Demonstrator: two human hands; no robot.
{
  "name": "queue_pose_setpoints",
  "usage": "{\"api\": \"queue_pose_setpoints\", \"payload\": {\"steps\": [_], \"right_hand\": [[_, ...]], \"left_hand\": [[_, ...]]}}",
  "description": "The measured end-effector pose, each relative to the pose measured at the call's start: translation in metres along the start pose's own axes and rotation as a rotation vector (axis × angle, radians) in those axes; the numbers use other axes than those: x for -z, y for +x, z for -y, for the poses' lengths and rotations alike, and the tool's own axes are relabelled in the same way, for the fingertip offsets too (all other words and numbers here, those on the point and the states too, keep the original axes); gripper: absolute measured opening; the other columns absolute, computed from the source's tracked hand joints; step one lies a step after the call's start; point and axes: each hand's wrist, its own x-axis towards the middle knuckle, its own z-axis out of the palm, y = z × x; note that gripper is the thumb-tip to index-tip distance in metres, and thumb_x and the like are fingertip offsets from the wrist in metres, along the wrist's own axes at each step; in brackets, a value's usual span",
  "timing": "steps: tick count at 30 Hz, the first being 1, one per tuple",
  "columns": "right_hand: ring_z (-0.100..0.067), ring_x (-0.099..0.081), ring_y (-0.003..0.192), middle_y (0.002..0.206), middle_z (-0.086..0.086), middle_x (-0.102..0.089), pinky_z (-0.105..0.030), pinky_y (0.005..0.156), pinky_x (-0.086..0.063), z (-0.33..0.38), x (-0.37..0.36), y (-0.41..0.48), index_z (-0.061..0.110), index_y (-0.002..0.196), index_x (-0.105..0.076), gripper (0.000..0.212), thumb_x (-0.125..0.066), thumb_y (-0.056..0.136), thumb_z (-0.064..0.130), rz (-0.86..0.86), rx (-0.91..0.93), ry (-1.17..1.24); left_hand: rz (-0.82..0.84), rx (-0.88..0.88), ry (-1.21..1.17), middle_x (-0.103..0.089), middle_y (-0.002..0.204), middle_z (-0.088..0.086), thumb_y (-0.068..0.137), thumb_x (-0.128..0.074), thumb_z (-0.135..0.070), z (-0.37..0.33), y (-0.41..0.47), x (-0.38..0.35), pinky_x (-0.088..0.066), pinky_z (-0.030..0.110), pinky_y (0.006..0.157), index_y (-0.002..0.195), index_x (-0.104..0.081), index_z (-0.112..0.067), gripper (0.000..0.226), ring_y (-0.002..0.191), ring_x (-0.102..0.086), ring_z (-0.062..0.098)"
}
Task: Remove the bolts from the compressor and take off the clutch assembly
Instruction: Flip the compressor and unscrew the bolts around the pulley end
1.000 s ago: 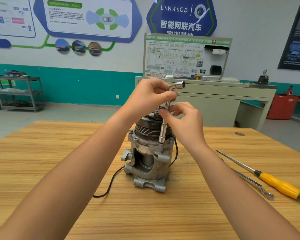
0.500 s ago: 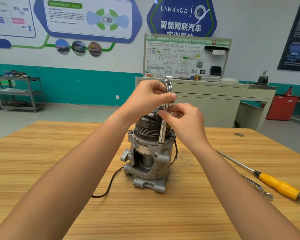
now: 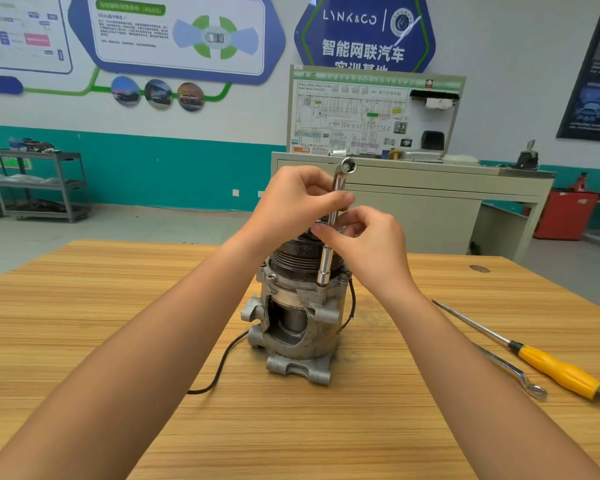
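A grey metal compressor (image 3: 293, 327) stands upright in the middle of the wooden table (image 3: 84, 306), its dark grooved clutch pulley (image 3: 293, 256) on top. An L-shaped socket wrench (image 3: 326, 265) stands vertically with its lower socket on a bolt at the housing's upper front rim. My left hand (image 3: 297, 202) grips the wrench near its bent top. My right hand (image 3: 364, 242) pinches the shaft lower down. The bolt itself is hidden inside the socket.
A black cable (image 3: 222, 368) runs from the compressor to the left front. On the right lie a yellow-handled screwdriver (image 3: 561, 372) and a flat spanner (image 3: 513, 375). A training bench (image 3: 430, 188) and a grey trolley (image 3: 42, 185) stand behind the table.
The bent top end of the wrench has swung round from pointing right, through edge-on, to pointing right and toward me. Both hands stay on the wrench.
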Motion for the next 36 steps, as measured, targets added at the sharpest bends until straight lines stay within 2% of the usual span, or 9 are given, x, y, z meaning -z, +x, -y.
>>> {"api": "queue_pose_setpoints", "payload": {"steps": [6, 10, 14, 19, 22, 25, 28, 34, 36], "right_hand": [[-0.007, -0.041, 0.050, 0.052, 0.007, -0.048, -0.023, 0.053, -0.035, 0.001, 0.006, 0.004, 0.012, 0.068, -0.064, 0.018, -0.071, 0.079, 0.024, 0.115, -0.031, 0.118], [-0.007, -0.041, 0.050, 0.051, 0.007, -0.048, -0.021, 0.053, -0.035, 0.000, 0.008, 0.004, 0.013, 0.074, -0.070, 0.016, -0.069, 0.081, 0.027, 0.142, -0.012, 0.105], [-0.004, -0.039, 0.049, 0.054, 0.009, -0.047, -0.012, 0.044, -0.030, 0.000, 0.006, 0.001, 0.014, 0.073, -0.066, 0.018, -0.072, 0.078, 0.030, 0.110, 0.029, 0.013], [0.003, -0.045, 0.049, 0.055, 0.014, -0.052, -0.010, 0.048, -0.034, -0.001, 0.012, 0.005, 0.021, 0.074, -0.066, 0.013, -0.063, 0.086, 0.024, 0.255, -0.002, 0.088], [-0.003, -0.039, 0.049, 0.053, 0.010, -0.046, -0.024, 0.052, -0.033, -0.003, 0.011, 0.003, 0.010, 0.073, -0.067, 0.023, -0.060, 0.088, 0.027, 0.260, 0.011, 0.073], [-0.005, -0.033, 0.043, 0.045, 0.011, -0.036, -0.019, 0.045, -0.024, -0.005, 0.005, 0.001, 0.012, 0.065, -0.062, 0.027, -0.068, 0.081, 0.033, 0.133, 0.053, 0.005], [-0.005, -0.034, 0.043, 0.045, 0.012, -0.036, -0.015, 0.043, -0.028, -0.005, 0.002, -0.001, 0.019, 0.069, -0.061, 0.022, -0.073, 0.075, 0.036, 0.034, 0.061, -0.039], [-0.003, -0.033, 0.044, 0.048, 0.010, -0.038, -0.019, 0.048, -0.030, -0.002, 0.007, 0.002, 0.021, 0.074, -0.066, 0.011, -0.065, 0.084, 0.026, 0.182, 0.044, 0.060], [-0.007, -0.035, 0.049, 0.051, 0.005, -0.040, -0.025, 0.053, -0.032, -0.003, 0.008, 0.002, 0.017, 0.075, -0.068, 0.015, -0.063, 0.086, 0.027, 0.205, 0.039, 0.070]], "left_hand": [[0.256, 0.028, -0.127, -0.072, 0.083, -0.016, 0.093, -0.054, -0.005, -0.001, -0.003, 0.010, -0.049, 0.011, 0.075, 0.096, -0.064, -0.021, 0.019, 0.089, -0.067, -0.001], [0.134, 0.069, -0.112, -0.072, 0.076, -0.012, 0.085, -0.067, -0.010, -0.001, -0.002, 0.009, -0.050, 0.012, 0.069, 0.088, -0.063, -0.020, 0.010, 0.079, -0.068, 0.001], [-0.002, 0.067, -0.015, -0.067, 0.074, -0.010, 0.077, -0.076, -0.020, 0.003, 0.001, 0.004, -0.052, 0.020, 0.074, 0.080, -0.061, -0.024, 0.017, 0.072, -0.063, 0.001], [0.268, 0.114, -0.130, -0.071, 0.092, -0.010, 0.091, -0.058, -0.008, 0.004, -0.004, 0.014, -0.052, 0.015, 0.078, 0.105, -0.064, -0.018, 0.018, 0.090, -0.068, 0.003], [0.243, 0.135, -0.132, -0.072, 0.090, -0.007, 0.089, -0.061, -0.004, 0.005, -0.002, 0.017, -0.050, 0.011, 0.071, 0.112, -0.062, -0.005, 0.023, 0.085, -0.068, 0.002], [0.176, 0.113, -0.089, -0.072, 0.075, -0.011, 0.082, -0.070, -0.007, 0.005, -0.001, 0.014, -0.048, 0.009, 0.065, 0.097, -0.066, -0.009, 0.015, 0.075, -0.067, -0.002], [0.099, 0.067, -0.042, -0.067, 0.067, -0.010, 0.075, -0.078, -0.012, 0.006, -0.001, 0.011, -0.050, 0.012, 0.064, 0.079, -0.063, -0.017, 0.016, 0.064, -0.063, -0.001], [0.217, 0.060, -0.145, -0.072, 0.094, -0.016, 0.094, -0.054, -0.015, 0.003, -0.005, 0.015, -0.050, 0.020, 0.084, 0.098, -0.064, -0.032, 0.020, 0.096, -0.065, 0.000], [0.212, 0.059, -0.156, -0.073, 0.092, -0.015, 0.094, -0.053, -0.013, 0.003, -0.005, 0.016, -0.049, 0.022, 0.083, 0.097, -0.065, -0.028, 0.019, 0.094, -0.066, 0.001]]}}
